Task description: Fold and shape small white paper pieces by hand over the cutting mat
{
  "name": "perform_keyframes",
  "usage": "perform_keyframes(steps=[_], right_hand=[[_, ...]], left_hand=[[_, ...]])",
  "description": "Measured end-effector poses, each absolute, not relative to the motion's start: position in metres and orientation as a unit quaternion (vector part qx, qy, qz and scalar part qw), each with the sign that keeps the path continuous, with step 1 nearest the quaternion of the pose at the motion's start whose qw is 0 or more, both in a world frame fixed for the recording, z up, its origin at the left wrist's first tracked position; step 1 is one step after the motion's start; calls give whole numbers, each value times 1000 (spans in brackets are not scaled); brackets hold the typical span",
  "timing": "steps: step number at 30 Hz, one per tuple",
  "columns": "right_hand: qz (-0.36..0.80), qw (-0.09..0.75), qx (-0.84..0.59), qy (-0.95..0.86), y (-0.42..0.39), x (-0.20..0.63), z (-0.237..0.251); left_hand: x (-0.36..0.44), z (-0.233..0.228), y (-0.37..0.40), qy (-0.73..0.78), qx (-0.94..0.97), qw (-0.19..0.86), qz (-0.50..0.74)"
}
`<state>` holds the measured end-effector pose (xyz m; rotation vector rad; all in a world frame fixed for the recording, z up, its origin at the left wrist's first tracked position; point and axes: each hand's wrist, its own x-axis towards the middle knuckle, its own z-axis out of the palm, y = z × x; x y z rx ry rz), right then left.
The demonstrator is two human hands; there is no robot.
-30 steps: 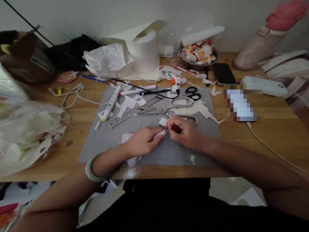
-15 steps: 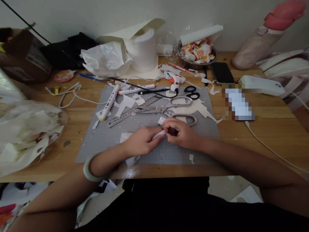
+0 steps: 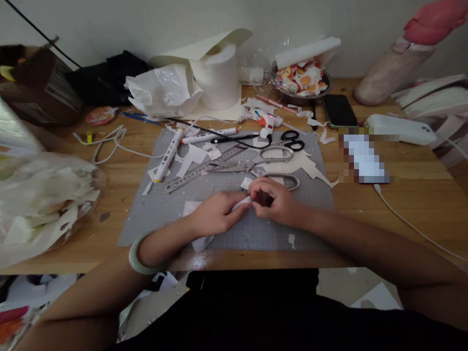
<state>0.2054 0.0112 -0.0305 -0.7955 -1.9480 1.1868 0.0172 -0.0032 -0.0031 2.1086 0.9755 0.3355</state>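
Observation:
Between the thumb and fingers of my left hand [image 3: 219,213] is a small white piece of paper [image 3: 241,202], narrow and apparently folded or rolled. My right hand [image 3: 275,202] pinches at the right end of this piece, its fingers curled; what lies between those fingertips is mostly hidden. Both hands are over the front of the grey cutting mat [image 3: 146,219]. Just beyond them lie large grey-handled scissors [image 3: 276,168] and a steel ruler [image 3: 190,175]. White paper scraps [image 3: 192,157] are strewn around, one of them partly under my left hand.
Two white markers [image 3: 168,156], black-handled scissors [image 3: 293,141] and a glue gun [image 3: 266,127] lie at the mat's back. A plastic bag of scraps [image 3: 44,209] stands left. A lit phone [image 3: 365,158] with a cable is on the right; a paper roll [image 3: 215,78] stands behind.
The whole view has shifted slightly. My hands hold nearly the same pose around the white piece, with only small movement of the right fingers.

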Motion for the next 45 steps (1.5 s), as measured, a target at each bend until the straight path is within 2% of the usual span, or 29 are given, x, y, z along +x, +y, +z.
perform_keyframes(steps=[11,19,25,31,41,45], right_hand=[[437,333,-287,-785,13,205,-30],[442,378,-317,-749,12,205,-31],[454,331,-281,-778,12,206,-32],[439,325,-279,-790,13,206,-31],[457,378,-329,-735,12,206,-31],[466,350,-295,-757,12,206,-33]], left_hand=[[18,-3,-3,374,832,389,129],[17,-4,-3,391,829,378,128],[17,-5,-3,374,827,395,140],[18,-4,-3,374,832,387,134],[17,-5,-3,386,831,377,132],[16,-5,-2,376,832,383,137]])
